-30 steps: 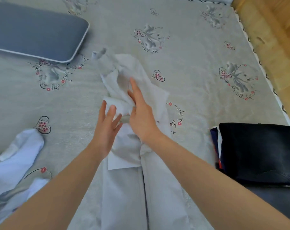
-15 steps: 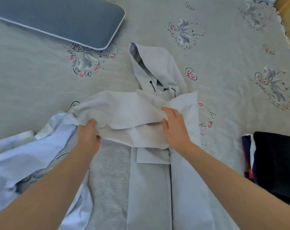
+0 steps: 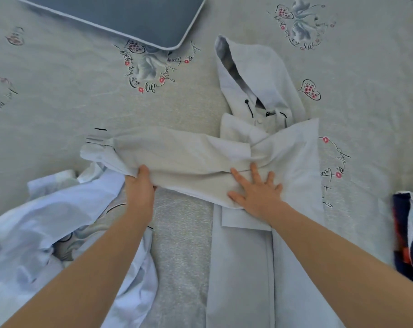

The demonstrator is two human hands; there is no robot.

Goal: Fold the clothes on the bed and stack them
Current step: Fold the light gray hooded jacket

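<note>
Leftmost, a crumpled white garment (image 3: 58, 223) lies unfolded on the bed (image 3: 58, 102), so that one waits. Next, the left hand (image 3: 139, 188) grips the sleeve (image 3: 158, 152) of the jacket (image 3: 295, 185), fingers curled under the cloth and hidden. Meanwhile the right hand (image 3: 257, 192) lies flat, fingers spread, pressing that sleeve onto the jacket's chest. Judging by this, the jacket is mid-fold: hood (image 3: 255, 72) and body remain. At far right, a dark stack (image 3: 411, 233) is cut off, its count unclear.
</note>
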